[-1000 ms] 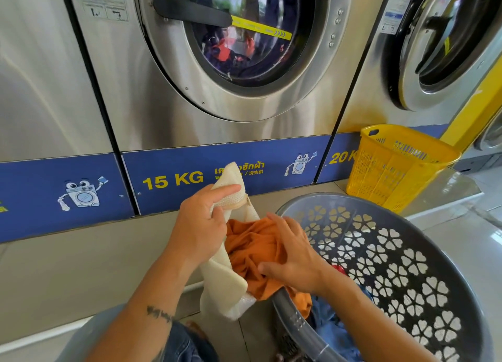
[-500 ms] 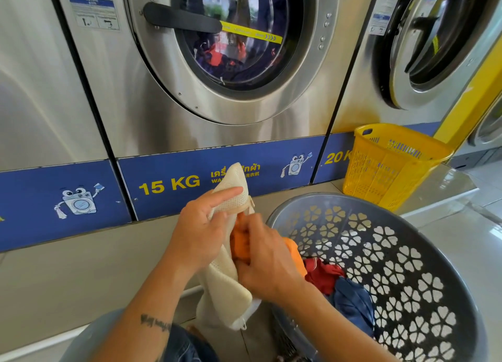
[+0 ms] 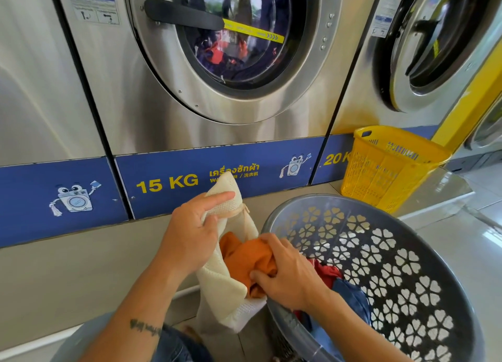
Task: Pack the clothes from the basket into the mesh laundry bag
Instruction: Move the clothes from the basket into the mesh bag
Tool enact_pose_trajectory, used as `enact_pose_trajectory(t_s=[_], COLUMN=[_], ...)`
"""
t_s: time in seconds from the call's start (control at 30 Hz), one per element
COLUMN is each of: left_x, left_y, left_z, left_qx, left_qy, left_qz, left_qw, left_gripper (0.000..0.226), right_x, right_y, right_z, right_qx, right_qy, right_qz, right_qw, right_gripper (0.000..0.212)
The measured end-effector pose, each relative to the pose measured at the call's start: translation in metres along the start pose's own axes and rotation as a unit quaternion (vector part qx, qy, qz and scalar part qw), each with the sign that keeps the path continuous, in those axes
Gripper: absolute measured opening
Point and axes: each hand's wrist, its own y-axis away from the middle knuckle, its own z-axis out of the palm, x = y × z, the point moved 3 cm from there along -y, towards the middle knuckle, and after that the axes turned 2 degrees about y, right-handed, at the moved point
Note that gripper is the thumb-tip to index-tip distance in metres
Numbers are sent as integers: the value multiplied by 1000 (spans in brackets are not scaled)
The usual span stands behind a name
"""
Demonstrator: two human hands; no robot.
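Observation:
My left hand (image 3: 194, 230) grips the rim of a cream mesh laundry bag (image 3: 221, 285) and holds its mouth up beside the grey basket (image 3: 394, 274). An orange garment (image 3: 251, 257) bulges out of the bag's mouth. My right hand (image 3: 288, 272) grips that orange cloth at the basket's near-left rim. Inside the basket lie a red garment (image 3: 327, 273) and a blue one (image 3: 354, 298), partly hidden by my right forearm.
Steel washing machines (image 3: 217, 63) with a blue band stand straight ahead, on a tiled step. A yellow basket (image 3: 388, 166) stands on that step at the right. Glossy floor tiles (image 3: 461, 253) lie to the right. My denim-clad knee (image 3: 173, 345) is below the bag.
My right hand pushed the orange garment up into the bag's mouth, then dropped lower and took a fresh hold of the cloth. The left hand kept its hold on the bag.

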Motion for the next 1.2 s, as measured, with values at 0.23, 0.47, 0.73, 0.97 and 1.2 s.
enact_pose_trajectory(t_s=[0.23, 0.47, 0.73, 0.97, 1.2], left_x=[-2, 2, -3, 2, 2], left_y=[2, 0, 3, 3, 7], left_z=[6, 5, -3, 5, 3], left_qx=[-20, -17, 13, 10, 12], left_qy=[-2, 31, 3, 2, 24], left_qz=[5, 28, 3, -6, 8], left_qw=[1000, 999, 1000, 1000, 1000], left_gripper=[48, 48, 49, 48, 50], right_x=[-37, -66, -9, -10, -68], right_y=[7, -2, 6, 2, 0], right_z=[-22, -7, 5, -9, 7], right_qx=[99, 93, 40, 77, 70], right_qy=[-1, -74, -121, -124, -161], right_qz=[11, -133, 55, 63, -37], right_qw=[995, 984, 990, 987, 984], right_gripper=[53, 33, 67, 22, 31])
